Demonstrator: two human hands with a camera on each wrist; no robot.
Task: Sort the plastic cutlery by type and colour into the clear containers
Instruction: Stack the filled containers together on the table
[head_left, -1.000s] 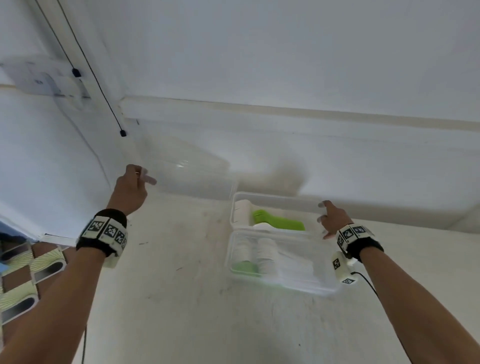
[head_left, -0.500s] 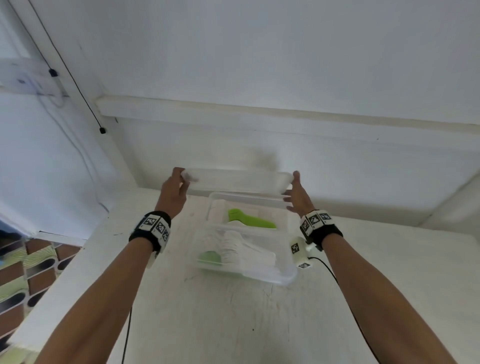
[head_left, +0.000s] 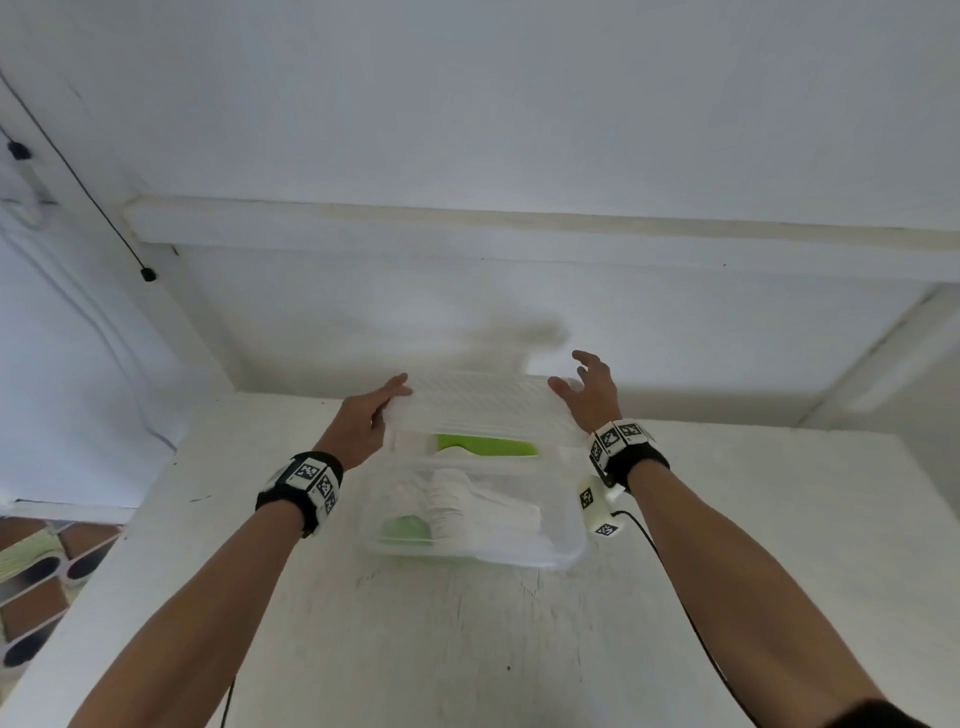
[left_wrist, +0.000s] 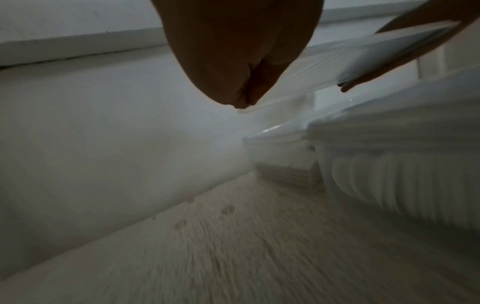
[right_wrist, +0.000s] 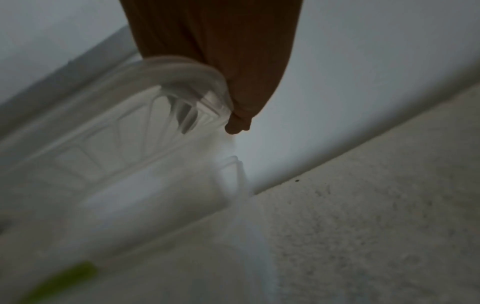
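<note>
While lid (head_left: 480, 399) spans both hands, above container (head_left: 563, 545)

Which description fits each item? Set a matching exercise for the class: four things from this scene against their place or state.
Column one:
1. clear lid
2. green cutlery
3. near container
4. left hand

Column two:
A. nearer the person, filled mostly with white cutlery
B. grips one end of the lid
C. held over the far container
D. lying in the far container

Pairs: 1-C, 2-D, 3-A, 4-B
</note>
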